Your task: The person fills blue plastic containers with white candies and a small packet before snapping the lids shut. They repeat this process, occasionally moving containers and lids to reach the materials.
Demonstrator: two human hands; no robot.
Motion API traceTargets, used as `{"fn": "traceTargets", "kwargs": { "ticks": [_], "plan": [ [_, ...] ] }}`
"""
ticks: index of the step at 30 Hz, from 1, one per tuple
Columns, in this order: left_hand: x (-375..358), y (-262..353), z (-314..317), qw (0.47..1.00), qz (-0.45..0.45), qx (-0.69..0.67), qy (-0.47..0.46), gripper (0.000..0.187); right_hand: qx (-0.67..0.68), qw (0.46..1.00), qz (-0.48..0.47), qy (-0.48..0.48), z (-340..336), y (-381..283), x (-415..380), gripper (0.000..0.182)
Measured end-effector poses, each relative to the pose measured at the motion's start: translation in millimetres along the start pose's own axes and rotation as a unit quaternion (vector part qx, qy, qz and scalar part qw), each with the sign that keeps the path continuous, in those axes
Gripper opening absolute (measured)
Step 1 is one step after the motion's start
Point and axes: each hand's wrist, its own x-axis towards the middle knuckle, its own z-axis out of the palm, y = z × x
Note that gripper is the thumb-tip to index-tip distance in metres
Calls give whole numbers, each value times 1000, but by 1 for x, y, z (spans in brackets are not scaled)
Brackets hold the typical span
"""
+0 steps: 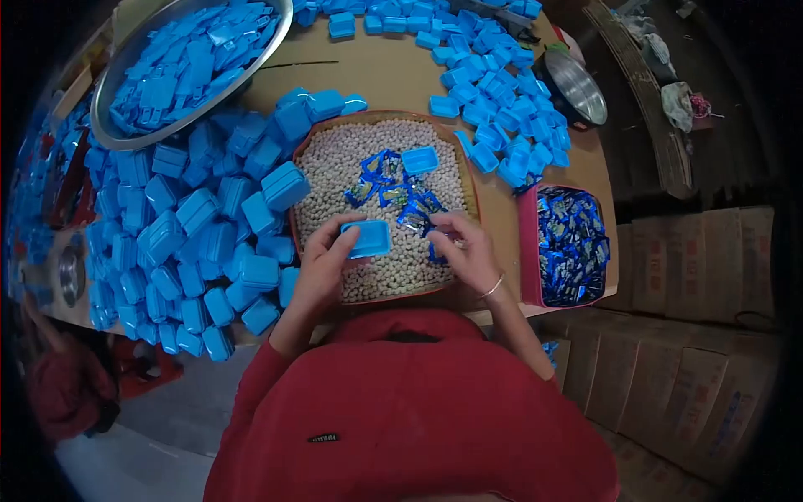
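Note:
My left hand grips a small blue plastic tray, thumb over its near edge, above a bin of pale round beads or beans. My right hand is over the bin's right side, thumb and forefinger apart beside small shiny blue packets. Another bit of blue wrapper shows under its thumb; I cannot make out whether the hidden fingers touch it. A second blue tray lies on the beads above the packets.
Closed blue boxes are heaped on the left. A metal bowl of flat blue pieces stands behind them. Loose blue trays spread at back right, by a dark metal pan. A pink-sided container holds more packets. Cartons stand right.

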Motion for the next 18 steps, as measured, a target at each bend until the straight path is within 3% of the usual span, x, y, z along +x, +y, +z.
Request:
{"fn": "traceTargets", "kwargs": {
  "ticks": [2,6,7,10,11,14,15,18],
  "plan": [
    [5,0,-1,1000,10,-3,0,31,-166,985,-49,25,-16,6,3,11],
    [13,-4,1,999,-13,-40,14,30,-276,952,-121,47,-16,6,21,7],
    [15,-5,1,999,-4,-33,10,30,-291,952,-87,43,-9,6,28,12],
    [15,-5,0,998,12,-53,9,30,-330,933,-146,4,7,-6,50,25],
    [15,-5,0,998,12,-57,19,30,-331,931,-153,-36,10,-7,54,42],
    [14,-5,-2,997,12,-57,41,30,-353,924,-140,-44,17,-4,51,50],
    [13,-4,-1,998,14,-53,43,29,-355,926,-131,-6,18,-5,47,51],
    [16,-4,-1,998,9,-51,37,29,-396,918,-19,-4,21,-18,31,45]
  ]
}}
